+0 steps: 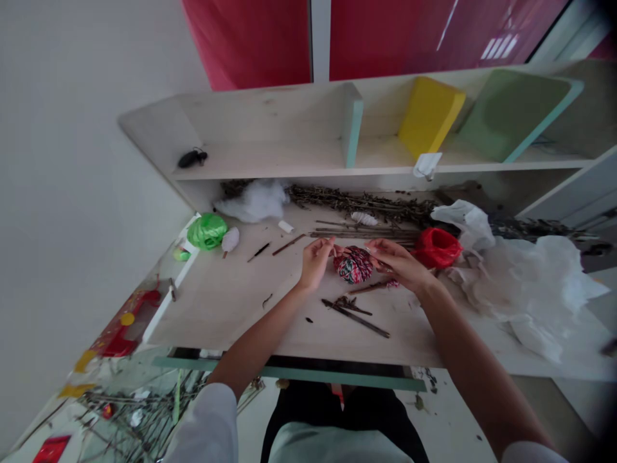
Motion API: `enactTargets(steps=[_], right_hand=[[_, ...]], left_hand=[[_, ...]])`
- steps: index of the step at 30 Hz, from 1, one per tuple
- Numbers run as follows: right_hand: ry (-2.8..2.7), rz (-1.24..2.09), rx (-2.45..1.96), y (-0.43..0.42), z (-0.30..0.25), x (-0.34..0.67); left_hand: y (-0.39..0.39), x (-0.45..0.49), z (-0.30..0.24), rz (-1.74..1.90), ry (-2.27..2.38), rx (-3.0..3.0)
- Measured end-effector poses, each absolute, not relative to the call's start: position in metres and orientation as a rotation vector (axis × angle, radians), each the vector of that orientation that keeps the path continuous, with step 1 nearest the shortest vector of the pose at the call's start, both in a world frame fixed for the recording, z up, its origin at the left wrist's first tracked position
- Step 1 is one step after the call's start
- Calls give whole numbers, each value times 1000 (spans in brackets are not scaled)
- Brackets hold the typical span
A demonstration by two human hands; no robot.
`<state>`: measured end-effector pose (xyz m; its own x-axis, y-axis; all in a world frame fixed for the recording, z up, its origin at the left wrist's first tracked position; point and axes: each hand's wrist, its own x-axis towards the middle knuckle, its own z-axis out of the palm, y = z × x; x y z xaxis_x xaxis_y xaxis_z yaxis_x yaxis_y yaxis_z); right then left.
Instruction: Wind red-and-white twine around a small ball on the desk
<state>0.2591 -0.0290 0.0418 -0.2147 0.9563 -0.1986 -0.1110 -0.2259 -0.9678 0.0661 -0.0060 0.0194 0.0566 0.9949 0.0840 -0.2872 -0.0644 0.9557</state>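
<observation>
A ball of red, white and green twine [353, 264] lies on the pale wooden desk [231, 302] between my hands. My left hand [315, 262] sits just left of the ball, fingers pinched on a thin strand of the twine. My right hand [398, 262] is on the ball's right side, fingers curled and pinching the same strand above it. Short dark twigs [355, 313] lie on the desk just in front of my hands.
A red twine ball [438, 247] and crumpled white plastic bags [530, 283] lie to the right. A green ribbon ball [207, 230], white stuffing [255, 200] and a row of dry branches [366, 204] sit at the back. Shelves hold yellow [429, 116] and green [511, 112] boards.
</observation>
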Motion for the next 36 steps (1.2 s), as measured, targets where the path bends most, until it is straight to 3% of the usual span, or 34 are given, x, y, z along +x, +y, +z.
enactTargets(steps=[16,36], right_hand=[[-1092,1639,-1162,-28,35,259],[-1435,1635,-1150,-31,47,264]], left_hand=[[-20,64,22,1335,999,1730],[-15,62,15,1239,1061,1786]])
